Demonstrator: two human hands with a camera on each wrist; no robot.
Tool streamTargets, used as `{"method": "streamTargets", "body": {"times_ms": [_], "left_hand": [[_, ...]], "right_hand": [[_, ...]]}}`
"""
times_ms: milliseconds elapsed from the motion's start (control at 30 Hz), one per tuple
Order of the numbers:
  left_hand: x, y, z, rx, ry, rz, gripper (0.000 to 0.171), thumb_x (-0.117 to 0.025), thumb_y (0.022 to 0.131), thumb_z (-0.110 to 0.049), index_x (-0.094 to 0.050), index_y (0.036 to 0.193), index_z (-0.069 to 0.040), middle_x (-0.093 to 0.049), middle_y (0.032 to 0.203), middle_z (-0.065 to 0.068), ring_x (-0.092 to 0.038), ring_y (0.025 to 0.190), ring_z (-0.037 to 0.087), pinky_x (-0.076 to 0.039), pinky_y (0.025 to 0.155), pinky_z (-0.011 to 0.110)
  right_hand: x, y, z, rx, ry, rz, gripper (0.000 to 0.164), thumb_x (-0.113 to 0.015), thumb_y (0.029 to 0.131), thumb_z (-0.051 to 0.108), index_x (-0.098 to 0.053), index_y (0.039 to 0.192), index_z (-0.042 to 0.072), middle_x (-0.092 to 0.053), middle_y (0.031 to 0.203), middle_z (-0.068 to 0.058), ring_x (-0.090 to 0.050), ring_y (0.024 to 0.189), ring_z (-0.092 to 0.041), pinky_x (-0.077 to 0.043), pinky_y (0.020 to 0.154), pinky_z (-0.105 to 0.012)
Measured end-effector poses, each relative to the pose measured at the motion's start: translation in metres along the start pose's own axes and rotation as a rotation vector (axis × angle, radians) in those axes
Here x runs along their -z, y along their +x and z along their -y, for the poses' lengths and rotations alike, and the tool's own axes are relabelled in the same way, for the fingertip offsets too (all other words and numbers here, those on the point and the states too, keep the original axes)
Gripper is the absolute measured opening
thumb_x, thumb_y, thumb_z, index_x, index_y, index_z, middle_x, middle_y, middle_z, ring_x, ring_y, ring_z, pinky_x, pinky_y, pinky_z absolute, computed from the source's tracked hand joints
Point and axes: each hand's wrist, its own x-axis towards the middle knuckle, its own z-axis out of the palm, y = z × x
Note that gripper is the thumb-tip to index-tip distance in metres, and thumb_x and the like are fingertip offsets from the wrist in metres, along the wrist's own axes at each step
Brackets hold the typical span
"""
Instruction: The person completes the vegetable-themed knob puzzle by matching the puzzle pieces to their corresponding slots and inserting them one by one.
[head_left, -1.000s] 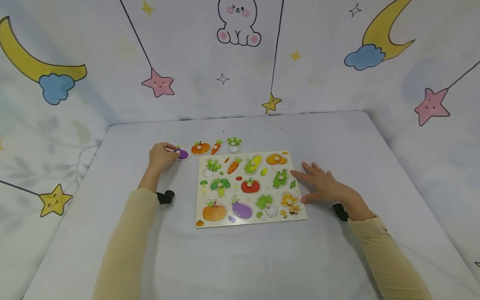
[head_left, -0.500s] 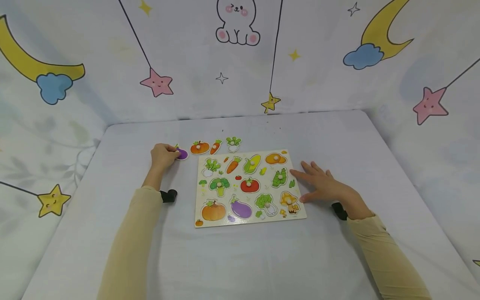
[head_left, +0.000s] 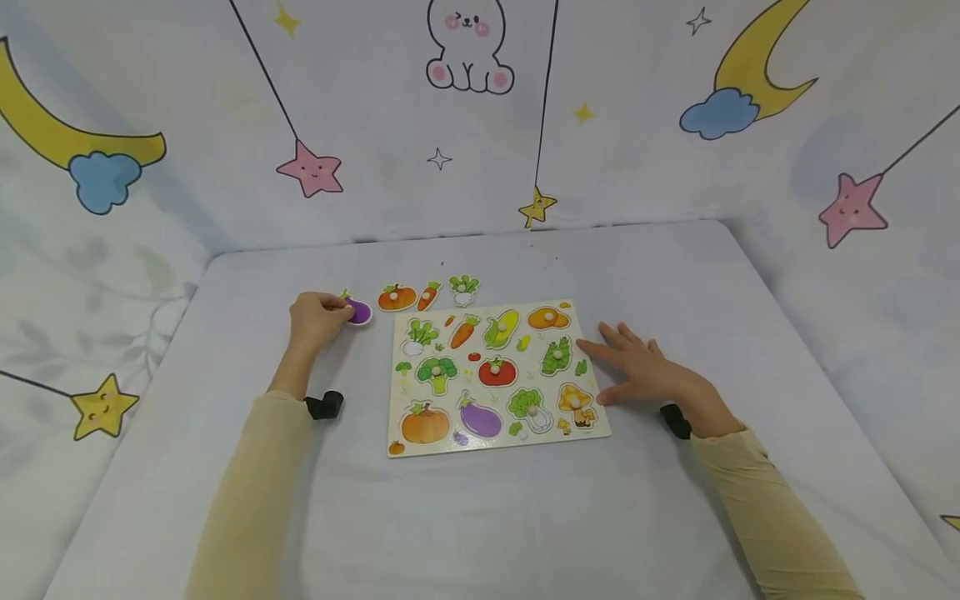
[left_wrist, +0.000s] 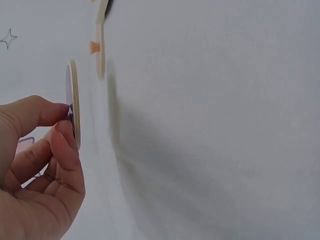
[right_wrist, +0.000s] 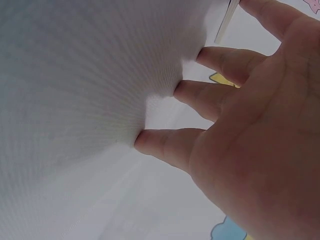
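Note:
By its knob, my left hand (head_left: 317,320) pinches a purple eggplant puzzle piece (head_left: 362,312), left of the other loose pieces. In the left wrist view the eggplant piece (left_wrist: 75,107) is seen edge-on, held between thumb and forefinger and apart from the cloth. The wooden vegetable puzzle board (head_left: 465,379) lies in the middle of the table, with an eggplant-shaped recess (head_left: 480,418) in its bottom row. My right hand (head_left: 645,371) has its fingers spread, thumb and forefinger touching the board's right edge. The right wrist view shows the other fingertips (right_wrist: 142,139) on the cloth.
Behind the board lie a loose pumpkin piece (head_left: 397,298), a carrot piece (head_left: 428,296) and a turnip piece (head_left: 464,292). Several knobbed pieces sit in the board, such as the tomato (head_left: 497,372) and broccoli (head_left: 437,375). A cartoon-printed cloth (head_left: 405,192) hangs behind the table.
My left hand has taken hold of the eggplant piece, lifted it slightly and shifted it a little left. The right hand keeps its place at the board's edge.

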Motion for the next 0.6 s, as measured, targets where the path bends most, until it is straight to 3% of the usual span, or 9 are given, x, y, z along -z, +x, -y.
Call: {"method": "streamTargets", "body": {"times_ms": [233,400,600], "left_hand": [[0.001,-0.03,-0.021,-0.051,-0.021,0.027,0.023,-0.069,0.085,-0.012,-0.072,0.099,0.006,-0.07,0.09,0.021,-0.061,0.078,0.023,-0.045,0.061,0.018],[-0.011,-0.059,-0.037,-0.145,-0.01,0.048,0.018,-0.069,0.084,-0.009,-0.072,0.094,0.006,-0.07,0.083,0.018,-0.062,0.073,0.024,-0.047,0.059,0.02],[-0.031,-0.097,-0.058,-0.227,-0.043,0.155,0.01,-0.071,0.081,-0.006,-0.072,0.086,0.003,-0.068,0.074,0.012,-0.059,0.067,0.019,-0.047,0.057,0.019]], "right_hand": [[0.001,-0.001,-0.001,0.003,0.003,-0.002,0.091,-0.078,0.079,0.038,-0.032,0.154,0.015,-0.005,0.161,-0.028,0.006,0.147,-0.051,0.005,0.107,-0.078],[0.001,-0.001,0.0,0.0,0.002,-0.004,0.091,-0.079,0.079,0.038,-0.032,0.153,0.016,-0.005,0.162,-0.027,0.006,0.147,-0.051,0.005,0.107,-0.078],[0.001,0.0,0.0,-0.002,-0.007,-0.002,0.091,-0.079,0.078,0.038,-0.032,0.154,0.016,-0.005,0.161,-0.028,0.005,0.147,-0.051,0.004,0.107,-0.078]]}}
